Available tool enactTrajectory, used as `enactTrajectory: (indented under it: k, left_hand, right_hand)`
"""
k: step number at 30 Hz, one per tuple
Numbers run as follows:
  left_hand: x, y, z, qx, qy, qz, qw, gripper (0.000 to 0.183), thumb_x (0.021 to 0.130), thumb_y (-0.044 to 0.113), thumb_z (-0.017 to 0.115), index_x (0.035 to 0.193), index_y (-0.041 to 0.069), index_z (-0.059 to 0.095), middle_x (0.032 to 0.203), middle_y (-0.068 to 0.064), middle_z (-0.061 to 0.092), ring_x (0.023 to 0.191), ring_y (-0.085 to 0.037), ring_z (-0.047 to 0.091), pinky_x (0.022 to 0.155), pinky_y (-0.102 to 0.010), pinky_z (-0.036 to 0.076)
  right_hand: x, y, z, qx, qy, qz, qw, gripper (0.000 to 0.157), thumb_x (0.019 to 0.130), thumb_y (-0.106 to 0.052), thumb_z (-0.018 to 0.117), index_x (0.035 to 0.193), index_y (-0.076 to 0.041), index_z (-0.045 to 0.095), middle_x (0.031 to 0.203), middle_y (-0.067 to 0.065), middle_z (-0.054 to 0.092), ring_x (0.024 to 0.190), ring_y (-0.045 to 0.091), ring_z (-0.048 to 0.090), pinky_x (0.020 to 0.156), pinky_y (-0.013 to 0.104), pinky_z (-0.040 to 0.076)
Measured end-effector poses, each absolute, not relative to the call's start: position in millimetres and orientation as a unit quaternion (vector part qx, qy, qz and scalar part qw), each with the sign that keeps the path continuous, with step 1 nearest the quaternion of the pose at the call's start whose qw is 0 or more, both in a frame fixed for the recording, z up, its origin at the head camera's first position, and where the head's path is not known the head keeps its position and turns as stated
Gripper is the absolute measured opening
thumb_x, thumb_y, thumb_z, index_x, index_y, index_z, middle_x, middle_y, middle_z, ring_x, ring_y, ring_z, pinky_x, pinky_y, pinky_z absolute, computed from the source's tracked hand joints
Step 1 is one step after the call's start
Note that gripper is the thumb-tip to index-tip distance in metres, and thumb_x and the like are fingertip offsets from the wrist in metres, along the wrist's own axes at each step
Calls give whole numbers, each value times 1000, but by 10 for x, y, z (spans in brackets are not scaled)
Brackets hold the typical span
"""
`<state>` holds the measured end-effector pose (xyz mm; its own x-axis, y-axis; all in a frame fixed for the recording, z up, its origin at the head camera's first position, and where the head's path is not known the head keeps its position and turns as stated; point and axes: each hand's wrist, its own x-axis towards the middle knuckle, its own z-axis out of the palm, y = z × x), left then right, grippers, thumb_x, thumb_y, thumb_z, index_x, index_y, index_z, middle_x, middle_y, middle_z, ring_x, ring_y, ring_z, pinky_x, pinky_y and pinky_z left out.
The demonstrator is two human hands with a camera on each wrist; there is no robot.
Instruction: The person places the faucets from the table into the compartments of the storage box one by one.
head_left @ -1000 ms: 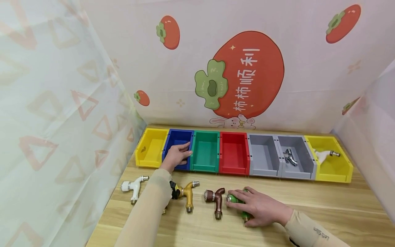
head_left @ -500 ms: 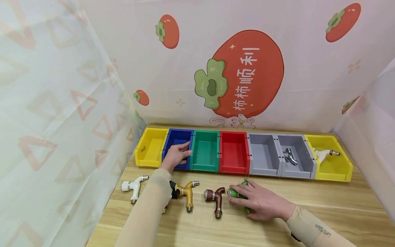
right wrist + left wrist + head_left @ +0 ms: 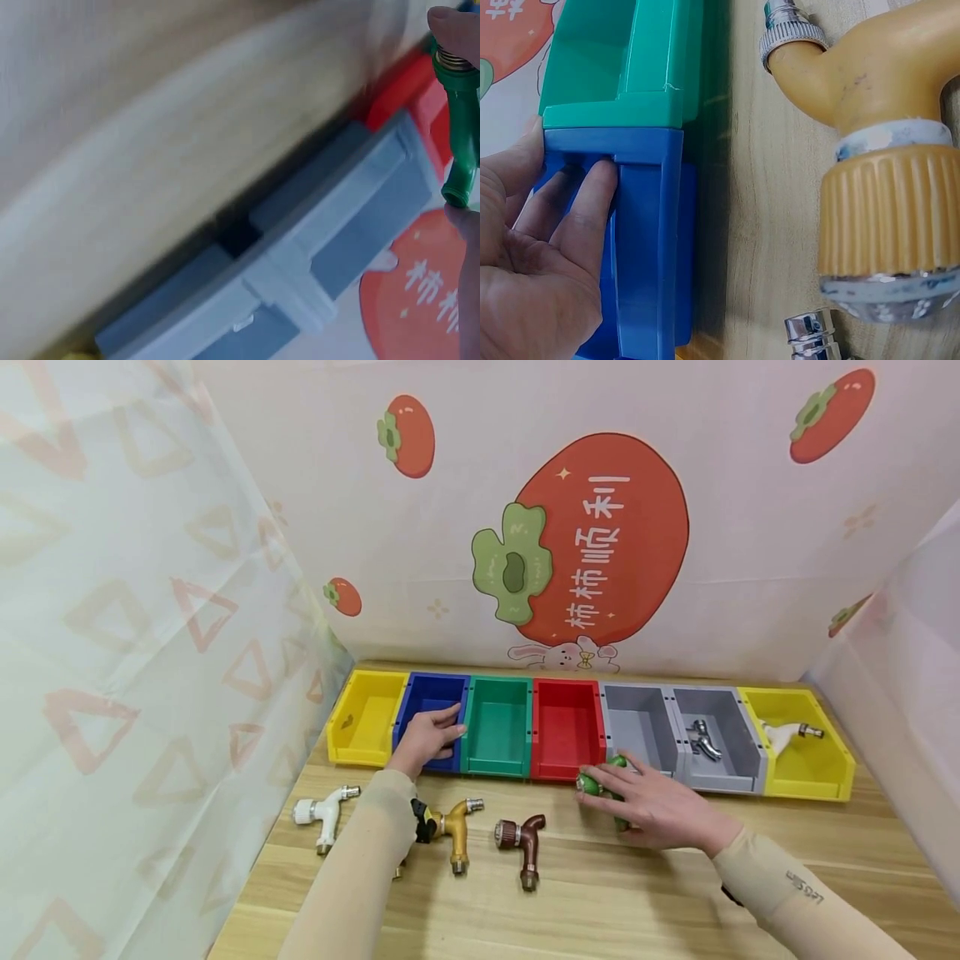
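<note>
My right hand [image 3: 656, 806] grips a green faucet [image 3: 589, 784] in front of the red bin [image 3: 567, 774] and the left grey bin [image 3: 641, 781]. In the right wrist view, the green faucet [image 3: 463, 124] is held between thumb and fingers, with its spout end showing. My left hand [image 3: 426, 742] reaches into the blue bin [image 3: 437, 681]. Its fingers rest against the wall beside the green bin [image 3: 497, 768], and no faucet shows in it. On the table lie a brown faucet [image 3: 529, 847], a yellow-gold faucet [image 3: 458, 835] and a white faucet [image 3: 327, 816].
A chrome faucet [image 3: 705, 742] lies in the right grey bin, and another white faucet [image 3: 783, 737] in the right yellow bin [image 3: 810, 787]. The left yellow bin [image 3: 352, 754] ends the row. My left forearm partly hides a black-handled item [image 3: 423, 821]. Printed cloth walls surround the table.
My right hand has lifted the green faucet off the table and carried it right and towards the bins. The left hand stays at the blue bin.
</note>
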<state>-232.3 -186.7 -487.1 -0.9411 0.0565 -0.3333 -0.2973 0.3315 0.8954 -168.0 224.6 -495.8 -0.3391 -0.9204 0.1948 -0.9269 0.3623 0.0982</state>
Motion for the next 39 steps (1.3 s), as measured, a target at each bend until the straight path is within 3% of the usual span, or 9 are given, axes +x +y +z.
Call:
enactTrajectory:
  k: [11, 30, 39]
  left_hand:
    - [-2323, -1864, -4858, -74, 800, 574, 158, 58, 101, 22, 66, 155, 31, 46, 158, -4, 46, 135, -30, 56, 101, -49, 53]
    - [-2313, -1861, -4864, -72, 801, 574, 155, 57, 102, 22, 66, 155, 31, 46, 158, -3, 47, 134, -29, 56, 100, -48, 54]
    - [-2308, -1860, -4858, -70, 802, 572, 155, 58, 102, 23, 65, 156, 30, 45, 158, -5, 46, 135, -30, 56, 101, -49, 53]
  right_hand:
    - [-1936, 2446, -4781, 534, -836, 1, 125, 99, 64, -34, 98, 151, -20, 54, 157, 18, 45, 136, 35, 51, 113, 68, 32]
    - [-2171, 2604, -4740, 486, -866, -3, 118, 99, 67, -33, 97, 153, -21, 51, 159, 16, 43, 143, 34, 42, 113, 68, 34]
    - [-2269, 2638, -4784, 465, -878, 19, 109, 97, 71, -41, 93, 154, -19, 49, 159, 17, 42, 143, 33, 43, 121, 63, 25]
